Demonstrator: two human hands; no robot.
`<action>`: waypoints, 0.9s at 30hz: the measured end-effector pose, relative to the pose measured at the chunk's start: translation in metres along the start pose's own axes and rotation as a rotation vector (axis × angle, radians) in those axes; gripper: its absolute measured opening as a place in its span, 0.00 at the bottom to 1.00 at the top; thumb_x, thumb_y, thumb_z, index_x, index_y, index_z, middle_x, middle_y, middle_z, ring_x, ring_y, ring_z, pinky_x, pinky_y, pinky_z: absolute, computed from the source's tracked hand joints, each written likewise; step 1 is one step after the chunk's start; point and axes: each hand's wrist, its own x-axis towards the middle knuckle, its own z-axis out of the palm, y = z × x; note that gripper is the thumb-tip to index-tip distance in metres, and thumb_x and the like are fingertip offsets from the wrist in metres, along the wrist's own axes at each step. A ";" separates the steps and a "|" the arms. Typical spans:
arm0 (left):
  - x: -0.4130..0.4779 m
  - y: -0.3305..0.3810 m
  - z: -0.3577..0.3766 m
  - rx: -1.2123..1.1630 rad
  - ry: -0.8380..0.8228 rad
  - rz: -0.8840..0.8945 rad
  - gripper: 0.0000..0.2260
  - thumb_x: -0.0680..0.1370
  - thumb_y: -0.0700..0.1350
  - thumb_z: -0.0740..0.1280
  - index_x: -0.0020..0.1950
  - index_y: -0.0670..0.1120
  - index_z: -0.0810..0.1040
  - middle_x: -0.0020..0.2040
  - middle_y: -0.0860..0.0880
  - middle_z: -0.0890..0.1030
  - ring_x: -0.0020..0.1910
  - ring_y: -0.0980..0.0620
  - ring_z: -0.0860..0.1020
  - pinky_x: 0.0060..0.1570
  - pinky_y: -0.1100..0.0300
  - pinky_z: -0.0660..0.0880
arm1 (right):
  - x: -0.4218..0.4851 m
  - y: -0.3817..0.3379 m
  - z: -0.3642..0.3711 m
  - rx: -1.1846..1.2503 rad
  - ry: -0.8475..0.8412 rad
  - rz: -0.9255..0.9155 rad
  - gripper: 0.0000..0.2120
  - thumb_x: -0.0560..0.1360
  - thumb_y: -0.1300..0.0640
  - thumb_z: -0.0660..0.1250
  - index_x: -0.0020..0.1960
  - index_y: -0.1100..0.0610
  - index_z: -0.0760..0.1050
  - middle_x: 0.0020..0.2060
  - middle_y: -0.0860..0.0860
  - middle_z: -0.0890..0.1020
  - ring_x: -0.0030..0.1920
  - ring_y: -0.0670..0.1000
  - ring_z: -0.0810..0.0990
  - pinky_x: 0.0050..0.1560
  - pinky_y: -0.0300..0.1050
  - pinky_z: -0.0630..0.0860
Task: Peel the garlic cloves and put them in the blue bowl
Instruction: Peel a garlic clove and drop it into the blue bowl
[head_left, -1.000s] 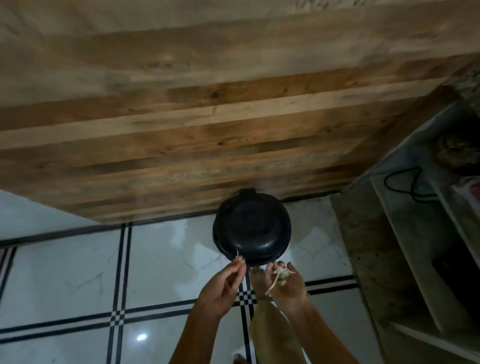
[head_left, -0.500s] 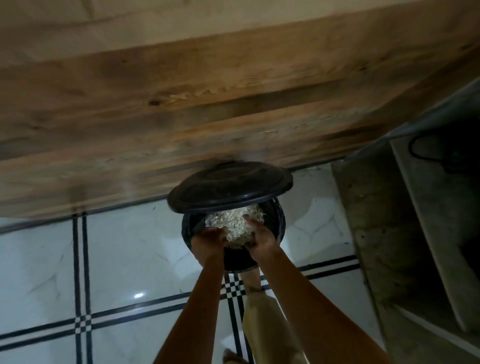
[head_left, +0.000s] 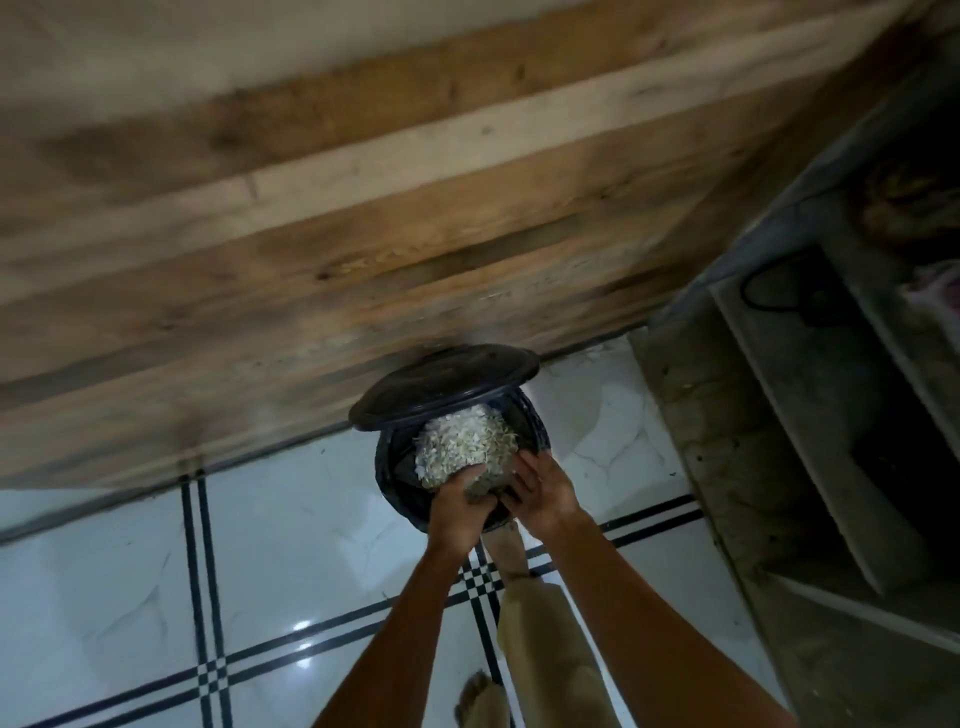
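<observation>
Your left hand (head_left: 460, 501) and right hand (head_left: 543, 493) sit close together over the near rim of a black pedal bin (head_left: 387, 467), fingers curled toward a pale heap of garlic skins (head_left: 467, 447). Motion blur hides whether either hand is actually gripping the skins. The heap is papery, flaky, off-white, and fills the bin just beyond your fingertips. Above it the round black lid (head_left: 447, 384) stands tilted open. Below your wrists, your foot (head_left: 511, 545) rests at the bin's base. The floor (head_left: 130, 571) is glossy white marbled tile with dark double lines. Beyond the bin runs a wooden plank panel (head_left: 363, 208); right of your right hand stands a grey concrete shelf (head_left: 779, 415).
</observation>
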 end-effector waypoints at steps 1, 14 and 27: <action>-0.020 0.013 -0.002 -0.012 0.016 0.019 0.16 0.75 0.35 0.67 0.64 0.41 0.76 0.61 0.46 0.77 0.58 0.53 0.74 0.55 0.69 0.67 | -0.023 -0.006 -0.008 0.001 -0.003 -0.005 0.18 0.81 0.54 0.54 0.66 0.63 0.68 0.63 0.60 0.72 0.51 0.54 0.75 0.50 0.48 0.70; -0.324 0.273 0.192 0.287 -0.551 0.813 0.09 0.72 0.27 0.67 0.51 0.33 0.80 0.45 0.43 0.80 0.32 0.68 0.77 0.36 0.77 0.70 | -0.391 -0.113 -0.286 0.038 0.412 -0.902 0.06 0.77 0.65 0.61 0.47 0.59 0.77 0.43 0.57 0.81 0.39 0.47 0.78 0.41 0.35 0.73; -0.458 0.310 0.540 0.859 -0.462 1.475 0.22 0.78 0.31 0.58 0.68 0.48 0.73 0.70 0.48 0.69 0.70 0.43 0.66 0.70 0.52 0.64 | -0.517 -0.135 -0.670 -0.403 1.508 -0.898 0.22 0.79 0.58 0.57 0.72 0.52 0.61 0.72 0.48 0.62 0.73 0.50 0.59 0.71 0.48 0.53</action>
